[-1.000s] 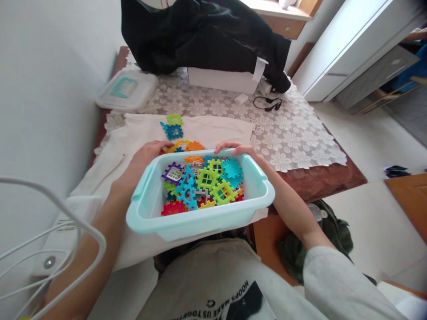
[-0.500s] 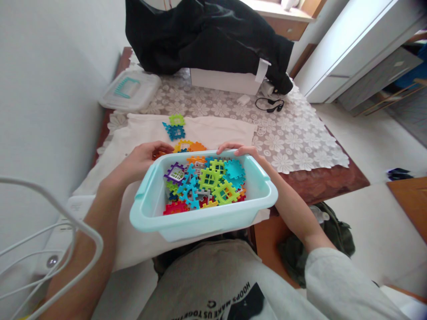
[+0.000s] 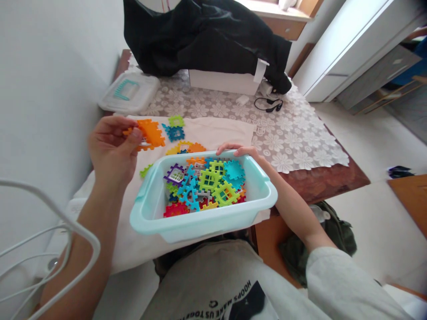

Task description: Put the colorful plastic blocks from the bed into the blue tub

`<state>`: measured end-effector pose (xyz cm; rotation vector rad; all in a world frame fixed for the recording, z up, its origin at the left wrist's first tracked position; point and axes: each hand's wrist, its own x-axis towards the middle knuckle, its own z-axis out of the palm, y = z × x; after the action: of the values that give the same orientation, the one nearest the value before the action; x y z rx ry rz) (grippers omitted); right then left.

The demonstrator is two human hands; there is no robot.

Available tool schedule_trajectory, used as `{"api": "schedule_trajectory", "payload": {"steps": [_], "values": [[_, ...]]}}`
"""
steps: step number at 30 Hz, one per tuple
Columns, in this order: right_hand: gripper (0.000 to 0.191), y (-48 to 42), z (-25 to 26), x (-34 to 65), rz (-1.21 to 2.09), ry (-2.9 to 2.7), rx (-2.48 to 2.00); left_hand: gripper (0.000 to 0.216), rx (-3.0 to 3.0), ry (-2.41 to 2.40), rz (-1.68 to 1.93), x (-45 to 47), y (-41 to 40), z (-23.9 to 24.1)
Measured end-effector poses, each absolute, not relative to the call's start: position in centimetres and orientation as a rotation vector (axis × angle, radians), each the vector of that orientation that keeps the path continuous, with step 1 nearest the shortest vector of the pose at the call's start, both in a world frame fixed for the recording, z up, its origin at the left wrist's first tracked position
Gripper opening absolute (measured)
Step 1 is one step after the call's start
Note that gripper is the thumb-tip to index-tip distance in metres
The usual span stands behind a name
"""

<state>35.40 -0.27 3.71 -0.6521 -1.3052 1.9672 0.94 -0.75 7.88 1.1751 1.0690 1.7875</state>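
Between thumb and fingers, my left hand [image 3: 115, 149] pinches orange building pieces [image 3: 151, 134] with toothed edges, raised left of the bin. My right hand [image 3: 238, 149] grips the far rim of the light-blue plastic bin [image 3: 203, 226]. Inside the bin lie many toothed plastic pieces, among them a purple window piece [image 3: 175, 174], green pieces [image 3: 225, 192] and a red piece [image 3: 176, 209]. Beyond the rim, yellow and orange pieces [image 3: 187, 147] lie on the white cloth. Further back are a blue piece [image 3: 175, 133] and a lime piece [image 3: 176, 121]. One small green piece [image 3: 146, 171] shows at the bin's left.
A translucent lid [image 3: 130, 91] lies at the back left. Black fabric [image 3: 207, 40] drapes over a white box [image 3: 222, 82] at the back. A black headset [image 3: 268, 105] rests on the lace tablecloth [image 3: 287, 142]. White cables [image 3: 83, 229] hang at the near left.
My left hand has moved up and left from behind the bin, bringing the orange building pieces into clear view. The small green piece now shows. My right hand and the bin stay nearly still.
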Motion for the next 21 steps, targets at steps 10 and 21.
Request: {"api": "schedule_trajectory", "payload": {"steps": [10, 21], "values": [[0.04, 0.6, 2.7, 35.6, 2.101, -1.254, -0.599, 0.04, 1.307, 1.024, 1.229, 2.4, -2.8, 7.7], [0.038, 0.3, 3.2, 35.5, 2.035, -1.291, -0.619, 0.061, 2.15, 1.508, 0.63, 0.0, -1.6, 4.2]]}}
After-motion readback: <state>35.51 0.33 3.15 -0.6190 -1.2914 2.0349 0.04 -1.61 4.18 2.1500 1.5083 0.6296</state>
